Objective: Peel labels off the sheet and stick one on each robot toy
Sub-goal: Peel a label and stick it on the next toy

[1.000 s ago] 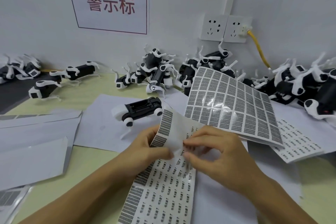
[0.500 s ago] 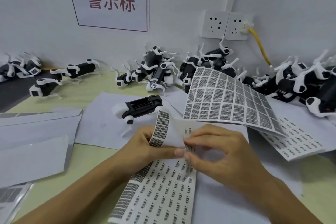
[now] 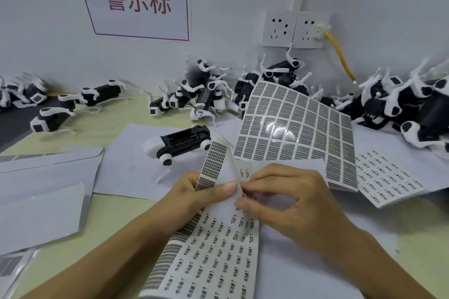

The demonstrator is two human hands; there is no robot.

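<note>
Hands meet over the label sheet (image 3: pixel 206 255) lying on the surface (image 3: pixel 116 221): the left hand (image 3: pixel 194 192) grips its curled-up top edge under the thumb, while the right hand (image 3: pixel 291 204) pinches at a label there with fingertips drawn together. Just beyond them a black and white robot toy (image 3: pixel 178 144) lies on white paper (image 3: pixel 126 162), with a second, glossy sheet (image 3: pixel 296 128) leaning to its right. More toys (image 3: pixel 401 104) are heaped along the wall.

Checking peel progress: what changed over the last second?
The left hand bent the label sheet further back, curling its top edge over. The right hand kept picking at a label. The robot toy stayed put.
</note>
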